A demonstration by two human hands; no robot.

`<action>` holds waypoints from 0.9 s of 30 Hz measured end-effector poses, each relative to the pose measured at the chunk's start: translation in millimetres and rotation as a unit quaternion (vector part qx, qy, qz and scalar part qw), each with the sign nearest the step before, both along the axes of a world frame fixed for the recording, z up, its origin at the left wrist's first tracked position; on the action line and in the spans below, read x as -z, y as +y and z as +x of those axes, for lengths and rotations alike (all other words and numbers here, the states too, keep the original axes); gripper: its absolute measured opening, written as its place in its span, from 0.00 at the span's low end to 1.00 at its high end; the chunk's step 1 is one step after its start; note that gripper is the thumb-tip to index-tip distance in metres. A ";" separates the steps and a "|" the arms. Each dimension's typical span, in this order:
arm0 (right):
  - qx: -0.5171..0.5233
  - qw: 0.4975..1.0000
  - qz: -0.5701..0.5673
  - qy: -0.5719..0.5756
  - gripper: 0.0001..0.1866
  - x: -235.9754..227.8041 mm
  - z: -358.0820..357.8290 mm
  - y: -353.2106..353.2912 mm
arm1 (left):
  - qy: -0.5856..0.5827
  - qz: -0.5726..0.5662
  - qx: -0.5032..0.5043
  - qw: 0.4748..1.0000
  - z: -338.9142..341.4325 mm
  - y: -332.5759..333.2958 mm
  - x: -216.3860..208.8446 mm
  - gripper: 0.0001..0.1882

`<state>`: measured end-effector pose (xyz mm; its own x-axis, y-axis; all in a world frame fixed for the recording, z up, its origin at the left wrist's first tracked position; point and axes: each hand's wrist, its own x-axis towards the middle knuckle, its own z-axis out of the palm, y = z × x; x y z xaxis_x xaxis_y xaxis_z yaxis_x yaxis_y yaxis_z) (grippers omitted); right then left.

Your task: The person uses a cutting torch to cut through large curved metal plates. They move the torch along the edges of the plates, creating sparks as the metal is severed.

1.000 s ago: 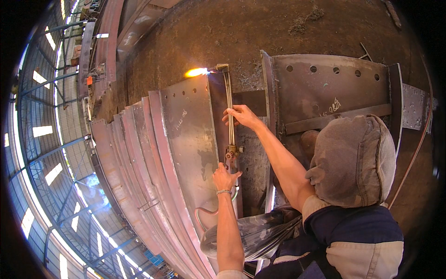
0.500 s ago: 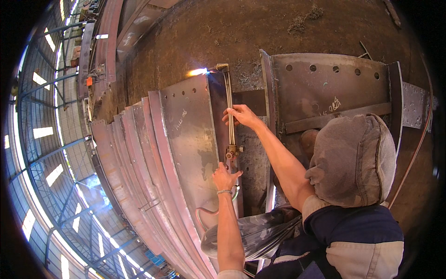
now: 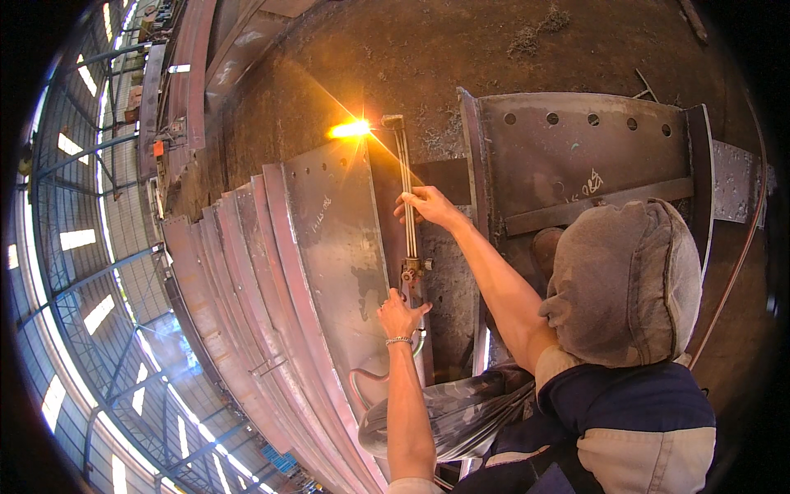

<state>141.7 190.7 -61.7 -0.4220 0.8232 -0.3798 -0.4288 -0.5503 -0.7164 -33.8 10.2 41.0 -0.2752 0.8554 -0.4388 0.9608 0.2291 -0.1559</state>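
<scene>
A long brass-coloured cutting torch (image 3: 409, 222) lies lengthwise along a steel beam (image 3: 333, 222). At its far head a bright orange flame (image 3: 350, 129) points left, by the beam's far end, throwing out thin streaks of light. My right hand (image 3: 426, 204) reaches in from the right and is closed about the torch's tubes, partway along them. Nearer, my left hand (image 3: 399, 314) grips the torch's handle, thumb out to the right, just below the valve knob (image 3: 409, 274). Part of the handle is hidden under it.
Long steel beams (image 3: 247, 288) lie in a row at the left. A steel piece with round holes (image 3: 588, 148) stands at the right. A hose (image 3: 362, 383) curves below my left wrist. Grey head-covering cloth (image 3: 621, 288) and navy-and-beige clothing (image 3: 625, 412) fill the right side.
The flame has turned from white-blue to a larger, brighter orange glare with streaks flying off. Both hands and the torch stay nearly where they were.
</scene>
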 end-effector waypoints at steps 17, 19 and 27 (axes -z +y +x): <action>0.003 1.000 -0.011 0.022 0.18 -4.2 2.5 -0.2 | 0.015 -0.016 -0.004 1.000 1.4 0.6 -0.4 0.39; 0.005 1.000 -0.011 0.027 0.18 -3.5 2.0 0.1 | 0.012 -0.019 -0.007 1.000 1.2 0.8 -0.4 0.39; 0.004 1.000 -0.017 0.016 0.18 -2.1 1.9 0.7 | 0.016 -0.009 -0.002 1.000 0.7 0.8 0.3 0.38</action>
